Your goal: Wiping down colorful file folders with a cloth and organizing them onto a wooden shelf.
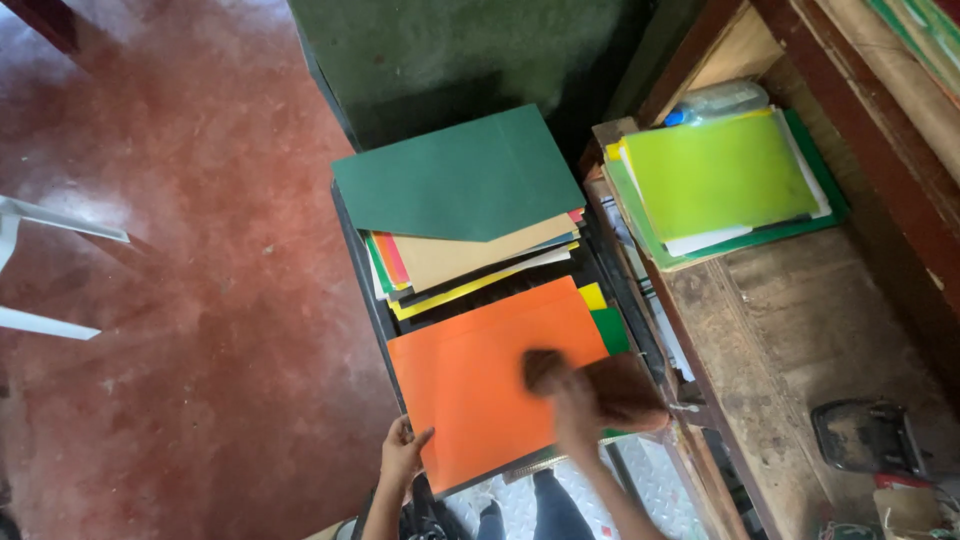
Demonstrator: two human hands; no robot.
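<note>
Red floor (170, 300) at left. Left hand (403, 452) grasping the near-left edge of the orange sheet (480, 375), which tops the near paper stack. Right hand (572, 405), blurred, clenched on a brown cloth (615, 388) lying on that sheet. Green sheet (460, 180) behind; lime folders (715, 175) on the wooden counter (780, 330) at right.

The orange sheet (480, 385) is a large, stiff, plain rectangle lying flat and slightly skewed on top of a stack of other coloured sheets, its near left corner pinched at the edge. The brown cloth (610, 390) is a dark, rumpled wad, blurred in the frame, resting on the sheet's right half and hanging a little past its right edge.
</note>
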